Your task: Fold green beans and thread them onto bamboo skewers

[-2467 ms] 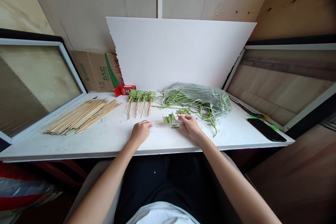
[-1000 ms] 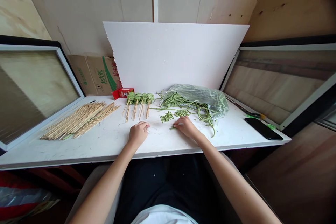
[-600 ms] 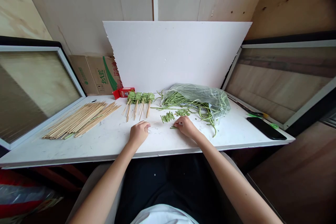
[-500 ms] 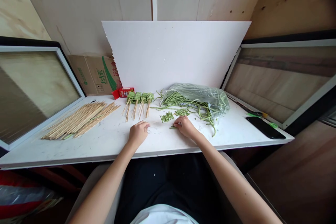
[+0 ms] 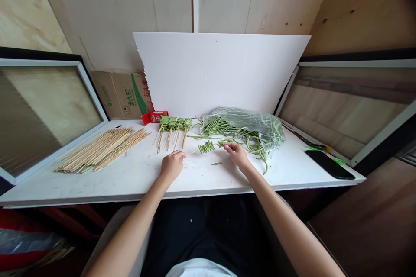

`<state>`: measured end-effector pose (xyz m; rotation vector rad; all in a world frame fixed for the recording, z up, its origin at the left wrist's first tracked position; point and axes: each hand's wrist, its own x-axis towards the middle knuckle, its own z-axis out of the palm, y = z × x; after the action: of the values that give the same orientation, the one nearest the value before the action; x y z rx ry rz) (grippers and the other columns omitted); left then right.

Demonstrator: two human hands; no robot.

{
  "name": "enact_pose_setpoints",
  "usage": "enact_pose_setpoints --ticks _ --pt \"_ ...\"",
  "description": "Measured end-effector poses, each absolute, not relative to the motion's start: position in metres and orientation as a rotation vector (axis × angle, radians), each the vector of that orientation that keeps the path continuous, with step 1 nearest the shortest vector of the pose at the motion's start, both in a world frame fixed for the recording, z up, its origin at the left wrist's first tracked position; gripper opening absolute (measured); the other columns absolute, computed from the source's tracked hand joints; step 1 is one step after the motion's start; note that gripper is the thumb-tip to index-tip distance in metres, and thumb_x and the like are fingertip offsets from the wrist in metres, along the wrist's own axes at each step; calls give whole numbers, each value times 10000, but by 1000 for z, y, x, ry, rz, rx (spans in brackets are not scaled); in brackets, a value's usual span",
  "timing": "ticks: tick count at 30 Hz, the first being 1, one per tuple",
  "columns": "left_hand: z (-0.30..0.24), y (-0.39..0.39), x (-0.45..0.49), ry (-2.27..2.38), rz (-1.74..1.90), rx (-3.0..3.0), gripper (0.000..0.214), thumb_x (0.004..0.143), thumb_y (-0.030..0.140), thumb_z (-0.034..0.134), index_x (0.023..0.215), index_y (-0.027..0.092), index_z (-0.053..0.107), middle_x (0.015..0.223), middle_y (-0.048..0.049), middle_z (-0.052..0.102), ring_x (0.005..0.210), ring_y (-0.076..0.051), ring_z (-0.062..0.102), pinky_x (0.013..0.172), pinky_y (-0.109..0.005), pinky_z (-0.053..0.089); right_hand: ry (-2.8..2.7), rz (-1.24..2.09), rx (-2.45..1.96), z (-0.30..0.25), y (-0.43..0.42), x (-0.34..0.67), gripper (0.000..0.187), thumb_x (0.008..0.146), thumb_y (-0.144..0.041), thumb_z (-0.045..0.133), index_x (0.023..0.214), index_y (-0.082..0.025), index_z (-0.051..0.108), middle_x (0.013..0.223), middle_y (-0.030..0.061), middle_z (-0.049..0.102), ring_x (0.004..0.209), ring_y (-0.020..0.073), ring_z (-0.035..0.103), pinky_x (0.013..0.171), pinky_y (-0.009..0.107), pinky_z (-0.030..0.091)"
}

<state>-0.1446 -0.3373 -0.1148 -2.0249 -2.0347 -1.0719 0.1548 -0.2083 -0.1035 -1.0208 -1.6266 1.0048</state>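
Observation:
My left hand [image 5: 172,165] is closed on the blunt end of a thin bamboo skewer [image 5: 193,152]. Short green bean pieces [image 5: 206,147] sit side by side along the skewer, away from my fingers. My right hand [image 5: 237,155] has its fingertips pinched beside a small pile of cut bean pieces [image 5: 221,142]; whatever lies between them is too small to make out. One loose bean piece [image 5: 216,163] rests on the white table [image 5: 198,179] between my hands. Finished-looking bean skewers [image 5: 176,123] lie in a row behind, their bare sticks pointing toward me.
Many bare bamboo skewers [image 5: 100,149] lie in a heap at the left. Long green beans spill from a clear plastic bag [image 5: 260,123] at the back right. A black phone [image 5: 329,164] lies near the right edge. A red box [image 5: 155,117] and a cardboard box [image 5: 121,95] stand at the back left.
My right hand has moved slightly right and away from me, to the cut pile. The loose bean piece it was beside now lies uncovered. My left hand still holds the skewer.

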Motion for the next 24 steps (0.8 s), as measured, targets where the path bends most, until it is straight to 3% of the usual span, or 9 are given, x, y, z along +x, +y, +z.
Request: enact_pose_setpoints --ticks 5,10,15,24 --pt "-105 -323 -150 -2078 -1073 -2023 284 893 64 561 909 218 799 966 -57 821 873 -227 747 776 -295 542 -1580 1152 -1031 -92 -215 160 509 769 -667 773 966 -197 766 966 94 757 856 231 639 677 305 451" --pt "-106 -310 -160 -2090 -1138 -2059 274 918 97 545 868 202 793 918 -67 813 848 -222 732 771 -292 536 -1553 1280 -1019 -84 -215 157 462 772 -636 799 934 -206 744 1030 90 750 899 215 645 687 281 449" --pt "-120 -304 -162 -2046 -1284 -2121 286 910 70 530 821 167 784 812 -71 786 798 -208 723 776 -288 539 -1535 1351 -990 -87 -208 149 456 753 -651 809 858 -214 736 980 80 759 814 200 632 639 283 416" --pt "-132 -306 -161 -1971 -1423 -2186 289 883 23 542 827 163 788 776 -52 762 745 -183 696 741 -272 528 -1469 1310 -973 -105 -208 140 479 674 -609 870 897 -194 786 1015 112 796 838 226 646 657 308 412"
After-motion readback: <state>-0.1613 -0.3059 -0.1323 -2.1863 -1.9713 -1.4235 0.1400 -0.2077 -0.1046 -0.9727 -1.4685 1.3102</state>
